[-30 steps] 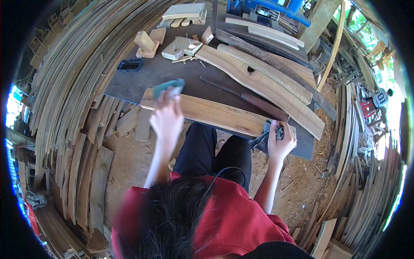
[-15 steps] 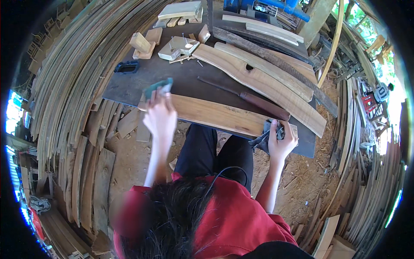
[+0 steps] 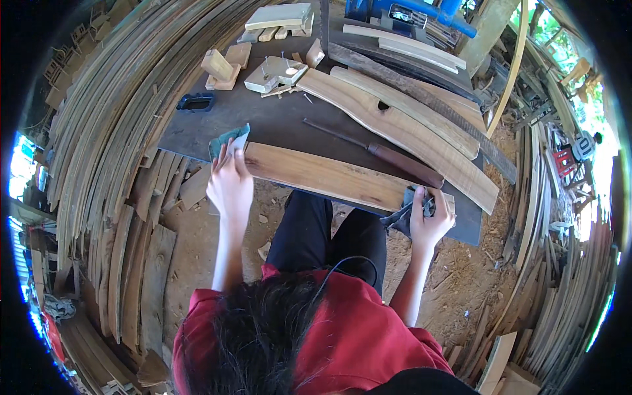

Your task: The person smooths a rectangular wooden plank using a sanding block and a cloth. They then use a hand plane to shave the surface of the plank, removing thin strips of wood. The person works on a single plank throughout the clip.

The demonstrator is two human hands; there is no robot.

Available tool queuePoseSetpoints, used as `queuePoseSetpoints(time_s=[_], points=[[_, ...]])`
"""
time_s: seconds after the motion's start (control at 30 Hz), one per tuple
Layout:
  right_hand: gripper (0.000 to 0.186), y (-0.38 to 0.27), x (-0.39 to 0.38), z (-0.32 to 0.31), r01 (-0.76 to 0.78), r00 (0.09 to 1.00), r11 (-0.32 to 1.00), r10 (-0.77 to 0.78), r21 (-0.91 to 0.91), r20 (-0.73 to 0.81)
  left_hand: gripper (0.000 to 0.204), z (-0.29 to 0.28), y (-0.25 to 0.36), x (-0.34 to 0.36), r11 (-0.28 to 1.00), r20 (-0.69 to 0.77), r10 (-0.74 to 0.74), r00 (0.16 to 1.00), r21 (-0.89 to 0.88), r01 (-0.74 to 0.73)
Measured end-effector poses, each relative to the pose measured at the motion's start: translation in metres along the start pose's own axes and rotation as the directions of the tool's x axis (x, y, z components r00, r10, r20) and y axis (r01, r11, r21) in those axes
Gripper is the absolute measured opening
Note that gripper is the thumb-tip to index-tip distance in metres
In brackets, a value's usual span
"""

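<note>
A narrow brown wooden board [image 3: 322,174] lies along the near edge of the worktable. At its left end my left hand [image 3: 230,181] is closed on a folded green sheet with a pale underside, which looks like sandpaper [image 3: 219,143]. My right hand [image 3: 431,220] grips the board's right end through a crumpled dark grey cloth [image 3: 399,214], thumb on top. The cloth hangs over the table edge and partly hides the wood there. Just beyond the board rests a long tool with a thin dark shaft and a brown wooden handle [image 3: 405,164].
The dark worktable [image 3: 270,122] also carries longer planks [image 3: 395,128], a block with upright nails [image 3: 273,74], small wood pieces [image 3: 220,69] and a blue metal frame [image 3: 195,102]. Stacked timber strips [image 3: 112,118] crowd the left; more wood [image 3: 559,289] stands at the right.
My left hand has moved left and slightly nearer with the sandpaper, to the board's left end. My right hand stays on the cloth and the board.
</note>
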State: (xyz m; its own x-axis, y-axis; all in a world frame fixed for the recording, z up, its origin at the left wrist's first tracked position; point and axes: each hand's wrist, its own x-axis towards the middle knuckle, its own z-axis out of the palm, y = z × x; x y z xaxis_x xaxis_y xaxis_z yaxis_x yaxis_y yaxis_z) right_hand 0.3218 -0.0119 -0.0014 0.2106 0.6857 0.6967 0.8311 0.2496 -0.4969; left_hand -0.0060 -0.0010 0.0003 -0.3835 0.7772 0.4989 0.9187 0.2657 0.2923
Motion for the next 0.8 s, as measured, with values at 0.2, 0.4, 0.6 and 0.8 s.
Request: queuePoseSetpoints(time_s=[0.2, 0.4, 0.6, 0.8], points=[[0.017, -0.004, 0.003, 0.001, -0.007, 1.0, 1.0, 0.007, 0.019, 0.023, 0.028, 0.005, 0.092, -0.059, 0.872, -0.017, 0.378, 0.926, -0.328, -0.362], [0.018, -0.003, 0.002, -0.002, -0.023, 1.0, 1.0, 0.024, -0.009, 0.013, 0.024, -0.008, 0.046, -0.051, 0.887, -0.028, 0.376, 0.926, -0.277, -0.368], [0.017, 0.0, -0.001, 0.001, -0.007, 1.0, 1.0, 0.007, -0.006, 0.0, 0.027, -0.002, 0.021, -0.001, 0.994, 0.167, -0.06, 0.984, -0.084, 0.075], [0.017, 0.0, 0.001, 0.001, 0.001, 1.0, 1.0, -0.001, -0.01, -0.001, 0.025, 0.008, 0.087, -0.067, 0.715, -0.15, 0.543, 0.826, -0.434, -0.548]])
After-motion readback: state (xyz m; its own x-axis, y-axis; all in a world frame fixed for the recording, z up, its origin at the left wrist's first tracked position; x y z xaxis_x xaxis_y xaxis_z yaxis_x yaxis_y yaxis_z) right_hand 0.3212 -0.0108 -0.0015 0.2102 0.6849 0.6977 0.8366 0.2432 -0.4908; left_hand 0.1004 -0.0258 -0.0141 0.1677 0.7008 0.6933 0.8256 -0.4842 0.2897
